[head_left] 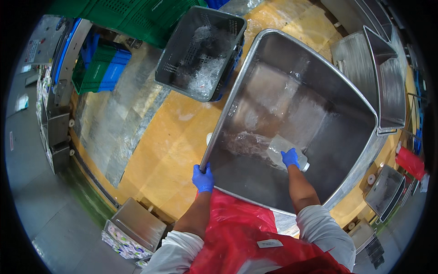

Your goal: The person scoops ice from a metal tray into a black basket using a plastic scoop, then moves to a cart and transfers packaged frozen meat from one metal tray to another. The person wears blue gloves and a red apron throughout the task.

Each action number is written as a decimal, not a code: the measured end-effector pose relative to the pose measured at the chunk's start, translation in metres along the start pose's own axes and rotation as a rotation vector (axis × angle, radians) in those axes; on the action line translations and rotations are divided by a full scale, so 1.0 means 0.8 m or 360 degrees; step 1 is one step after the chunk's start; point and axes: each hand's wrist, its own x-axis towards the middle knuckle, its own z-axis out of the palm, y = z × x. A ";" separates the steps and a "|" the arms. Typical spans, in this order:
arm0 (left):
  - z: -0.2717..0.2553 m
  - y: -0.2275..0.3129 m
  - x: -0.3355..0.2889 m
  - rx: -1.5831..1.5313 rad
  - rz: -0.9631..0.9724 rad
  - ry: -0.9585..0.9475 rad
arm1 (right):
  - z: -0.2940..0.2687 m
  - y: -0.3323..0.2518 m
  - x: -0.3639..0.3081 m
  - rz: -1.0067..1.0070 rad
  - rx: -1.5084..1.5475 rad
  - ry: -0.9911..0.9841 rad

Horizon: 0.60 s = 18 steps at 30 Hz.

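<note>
A large stainless steel tub stands in front of me, with shallow cloudy water or ice slush on its bottom. My right hand, in a blue glove, reaches down inside it, wrapped around a translucent plastic jug. The jug lies tilted low in the tub, its white cap end toward the lower right and its other end in the wet layer. My left hand, also blue-gloved, is closed over the metal rim at the tub's near left corner.
A dark grey perforated crate with clear ice-like contents stands beyond the tub's left side. Green crates sit behind it, and a green and blue crate lies farther left. Steel bins stand at right; a steel box is at lower left. The yellow floor looks wet.
</note>
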 end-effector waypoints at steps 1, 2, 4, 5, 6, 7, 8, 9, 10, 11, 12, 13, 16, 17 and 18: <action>0.003 -0.010 0.005 -0.0039 0.0034 0.0027 | -0.001 -0.001 0.002 0.0049 -0.0054 0.0014; 0.005 -0.027 0.010 -0.0071 0.0066 0.0065 | -0.005 -0.006 -0.006 0.0062 -0.0142 0.0053; 0.010 -0.056 0.016 -0.0084 0.0058 0.0090 | -0.010 -0.019 -0.025 0.0089 -0.0322 0.0119; 0.011 -0.062 0.019 -0.0077 0.0041 0.0067 | 0.002 -0.009 -0.019 0.0134 -0.0342 0.0129; 0.011 -0.068 0.024 -0.0064 0.0020 0.0052 | 0.020 0.008 -0.007 0.0171 -0.0362 0.0133; 0.010 -0.073 0.027 -0.0083 0.0008 0.0052 | 0.042 0.011 0.002 0.0197 -0.0386 0.0130; 0.006 -0.076 0.028 -0.0094 -0.0005 0.0062 | 0.063 -0.001 0.002 0.0147 -0.0337 0.0069; 0.002 -0.082 0.026 -0.0098 -0.0032 0.0071 | 0.085 -0.009 0.000 0.0094 -0.0301 0.0000; -0.003 -0.089 0.026 -0.0088 -0.0081 0.0064 | 0.107 -0.021 -0.004 0.0038 -0.0266 -0.0070; -0.005 -0.086 0.028 -0.0083 -0.0103 0.0035 | 0.156 -0.027 0.010 -0.0090 -0.0262 0.0076; 0.000 -0.081 0.034 -0.0084 -0.0104 -0.0021 | 0.226 -0.029 0.038 -0.0185 -0.0246 0.0234; 0.007 -0.086 0.037 -0.0083 -0.0013 0.0002 | 0.276 -0.038 0.054 -0.0299 -0.0222 0.0386; 0.016 -0.100 0.044 -0.0111 0.0011 0.0036 | 0.303 -0.138 0.061 -0.0235 0.0207 0.0189; 0.015 -0.106 0.043 -0.0099 0.0000 0.0036 | 0.288 -0.168 0.054 -0.0247 0.0318 0.0143; 0.011 -0.105 0.042 -0.0095 -0.0031 0.0025 | 0.276 -0.187 0.049 -0.0261 0.0435 0.0114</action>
